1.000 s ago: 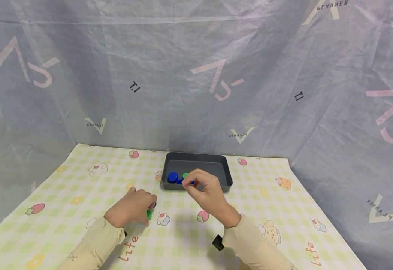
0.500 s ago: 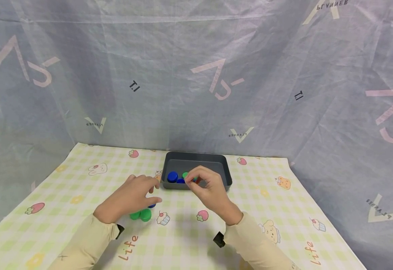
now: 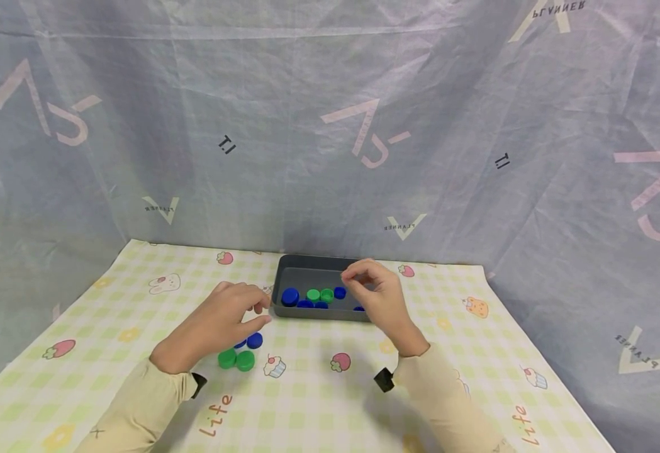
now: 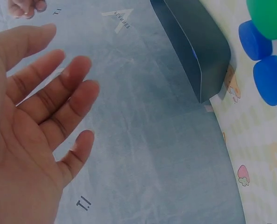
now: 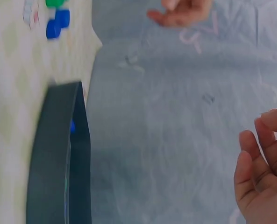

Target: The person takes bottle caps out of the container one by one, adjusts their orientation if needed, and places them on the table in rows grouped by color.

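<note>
My left hand (image 3: 216, 324) hovers over the table with its fingers loosely spread and nothing in them, as the left wrist view confirms. Below it lie two green bottle caps (image 3: 245, 360) and two blue bottle caps (image 3: 254, 340), one partly hidden by the hand. My right hand (image 3: 383, 299) is raised over the right part of a dark grey tray (image 3: 318, 314). Its fingers are softly bent, and no object shows in them in the right wrist view. Inside the tray sit several blue caps (image 3: 290, 297) and two green caps (image 3: 313, 295).
A checked tablecloth (image 3: 137, 352) with printed pictures covers the table. The tray stands near the back edge, in front of a grey curtain (image 3: 284, 126) that hangs behind and at both sides.
My left hand has risen from the caps on the table and uncovered them. My right hand has moved right above the tray, so more caps in it show.
</note>
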Motion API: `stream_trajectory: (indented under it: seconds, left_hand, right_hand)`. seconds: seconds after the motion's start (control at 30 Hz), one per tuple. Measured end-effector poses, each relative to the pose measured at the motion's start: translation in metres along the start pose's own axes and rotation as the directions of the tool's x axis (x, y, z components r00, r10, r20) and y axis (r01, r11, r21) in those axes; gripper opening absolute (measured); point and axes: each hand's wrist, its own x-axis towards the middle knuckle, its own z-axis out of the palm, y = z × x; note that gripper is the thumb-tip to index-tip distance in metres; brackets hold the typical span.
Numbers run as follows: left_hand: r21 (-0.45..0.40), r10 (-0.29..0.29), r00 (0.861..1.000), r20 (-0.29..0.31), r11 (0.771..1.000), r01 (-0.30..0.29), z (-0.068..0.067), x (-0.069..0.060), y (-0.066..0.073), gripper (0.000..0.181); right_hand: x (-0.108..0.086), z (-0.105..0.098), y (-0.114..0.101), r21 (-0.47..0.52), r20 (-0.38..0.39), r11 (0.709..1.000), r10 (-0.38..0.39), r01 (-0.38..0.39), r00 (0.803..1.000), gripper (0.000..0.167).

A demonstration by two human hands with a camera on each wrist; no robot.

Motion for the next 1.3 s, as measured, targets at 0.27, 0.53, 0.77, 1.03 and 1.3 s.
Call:
stream_trajectory:
  seconds: [0.27, 0.53, 0.77, 1.03, 1.3]
  left_hand:
    - [-0.012, 0.002, 1.000, -0.002, 1.000, -0.002, 0.002, 0.000, -0.002, 0.014]
    - [-0.010, -0.008, 1.000, 0.028, 1.000, 0.008, 0.003, 0.000, -0.001, 0.015]
    - [-0.001, -0.011, 0.999, 0.048, 1.000, 0.011, 0.005, -0.001, 0.000, 0.019]
    - [-0.002, -0.011, 0.999, 0.048, 1.000, 0.011, 0.005, 0.000, 0.003, 0.020]
    - [0.012, -0.037, 0.997, 0.071, 0.999, 0.036, 0.003, 0.001, 0.004, 0.018]
  right_hand:
    - [0.013, -0.016, 0.036, -0.148, 0.111, 0.945, 0.308, -0.291, 0.945, 0.010]
    - [0.013, -0.002, 0.091, -0.395, 0.183, 0.839, 0.472, -0.375, 0.862, 0.015]
    - [0.012, 0.012, 0.121, -0.508, 0.261, 0.793, 0.513, -0.336, 0.818, 0.018]
    - [0.011, 0.027, 0.128, -0.587, 0.290, 0.736, 0.581, -0.339, 0.760, 0.016]
    - [0.009, 0.032, 0.131, -0.639, 0.290, 0.697, 0.610, -0.325, 0.737, 0.012]
